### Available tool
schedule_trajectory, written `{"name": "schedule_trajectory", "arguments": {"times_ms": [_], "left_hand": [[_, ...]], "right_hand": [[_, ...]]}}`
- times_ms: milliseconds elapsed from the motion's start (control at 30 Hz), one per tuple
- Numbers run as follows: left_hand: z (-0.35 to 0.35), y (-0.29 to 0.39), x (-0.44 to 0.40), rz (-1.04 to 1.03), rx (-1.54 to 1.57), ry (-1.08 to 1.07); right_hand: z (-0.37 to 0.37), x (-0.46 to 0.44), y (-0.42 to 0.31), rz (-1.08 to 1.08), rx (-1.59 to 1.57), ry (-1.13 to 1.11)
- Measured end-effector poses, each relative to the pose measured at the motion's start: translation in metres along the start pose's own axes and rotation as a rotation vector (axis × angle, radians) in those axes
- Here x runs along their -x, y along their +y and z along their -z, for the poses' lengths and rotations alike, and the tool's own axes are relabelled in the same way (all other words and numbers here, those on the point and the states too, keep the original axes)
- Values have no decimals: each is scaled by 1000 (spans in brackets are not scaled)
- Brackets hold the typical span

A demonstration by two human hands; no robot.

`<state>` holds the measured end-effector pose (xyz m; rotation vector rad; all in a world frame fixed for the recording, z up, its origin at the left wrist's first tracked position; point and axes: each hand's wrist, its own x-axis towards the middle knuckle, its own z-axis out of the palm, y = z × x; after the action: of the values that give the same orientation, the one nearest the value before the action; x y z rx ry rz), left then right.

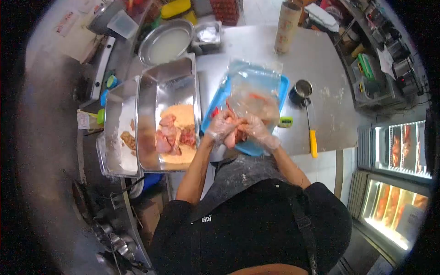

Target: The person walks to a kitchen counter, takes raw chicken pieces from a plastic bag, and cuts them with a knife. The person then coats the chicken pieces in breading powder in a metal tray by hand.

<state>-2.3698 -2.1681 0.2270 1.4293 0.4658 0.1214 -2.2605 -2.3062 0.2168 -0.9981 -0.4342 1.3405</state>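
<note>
Both my hands wear clear plastic gloves and meet over the near part of a blue tray (285, 89). My left hand (222, 127) is closed on a piece of raw chicken (231, 139), which hangs below the fingers. From the other side my right hand (259, 131) grips the same piece, its fingers touching the left ones. A clear plastic bag (254, 85) with pale contents lies in the tray just beyond my hands. To the left, more raw chicken pieces (167, 136) rest on orange-tan powder (183, 159) in a deep steel pan (198, 98).
A second steel pan (108, 133) holds white flour. Right of the tray are a metal mug (300, 91), a small green-rimmed object (285, 122) and a yellow-handled knife (313, 143) over the table edge. Behind stand a round metal bowl (145, 43) and a tall roll (287, 30).
</note>
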Motion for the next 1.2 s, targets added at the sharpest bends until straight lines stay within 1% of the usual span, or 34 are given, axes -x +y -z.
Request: {"name": "schedule_trajectory", "arguments": {"times_ms": [67,100,133,200,233,267,300,333,367,400,433,467,500,533,600,633,667,700,733,767,800,833,867,900,967,1000,1033,1100,1133,1167,1200], "left_hand": [[-5,-7,-4,-77,-3,62],[-6,-6,-2,-71,35,19],[-7,-4,0,-73,33,12],[-7,-3,2,76,-189,64],[-2,-3,4,-229,-401,-35],[5,-27,-1,-82,-572,-32],[11,-39,-1,-161,-614,-83],[2,-4,14,-196,-618,-130],[4,-16,11,-66,-708,-143],[-14,24,16,166,-897,-180],[-16,7,14,215,-891,-102],[-28,28,18,259,-953,-79],[-24,0,15,185,-943,-51],[-23,-5,15,166,-951,-46],[-25,4,16,3,-1097,-42],[-29,9,15,109,-1132,-35],[-29,11,13,96,-1134,-34],[-28,11,14,41,-1166,-49],[-26,12,14,-15,-1198,-63],[-24,11,14,-23,-1200,-63],[-21,8,13,-126,-1218,-48],[-18,7,13,-228,-1233,-33],[-17,10,14,-228,-1231,-32],[-15,16,15,-230,-1221,-52],[-10,18,9,-226,-1205,-71],[-7,12,4,-260,-1181,-71],[-4,6,2,-287,-1154,-75],[0,14,4,-563,-1053,11],[2,17,1,-669,-1000,21],[5,19,-3,-773,-944,34],[23,2,-4,-449,-747,-57]], "right_hand": [[2,-1,5,183,577,52],[-1,0,6,206,426,-11],[-1,2,7,210,426,-5],[3,-2,13,378,922,202],[7,-6,18,352,917,122],[12,-11,23,325,910,42],[8,-10,20,260,993,13],[10,-6,23,343,963,-7],[13,-2,27,423,934,-30],[11,-1,24,339,1074,-41],[9,-1,21,253,1213,-48],[14,-3,33,335,1243,-13],[22,-6,46,413,1272,20],[23,-7,49,430,1282,28],[18,-6,45,216,1145,84],[18,-8,39,88,1240,20],[25,-10,48,96,1247,28],[40,-14,76,223,1297,43],[56,-23,97,292,1332,26],[59,-26,101,362,1368,12],[64,-28,105,366,1371,15],[68,-31,109,474,1355,49],[66,-29,105,578,1335,81],[60,-24,95,576,1337,78],[50,-17,73,502,1019,15],[46,-17,65,489,1014,12],[41,-18,59,408,1084,36],[24,-13,39,451,1090,116],[18,-11,27,580,1025,181],[51,-20,46,733,1244,310],[52,-6,38,687,1089,391]]}}
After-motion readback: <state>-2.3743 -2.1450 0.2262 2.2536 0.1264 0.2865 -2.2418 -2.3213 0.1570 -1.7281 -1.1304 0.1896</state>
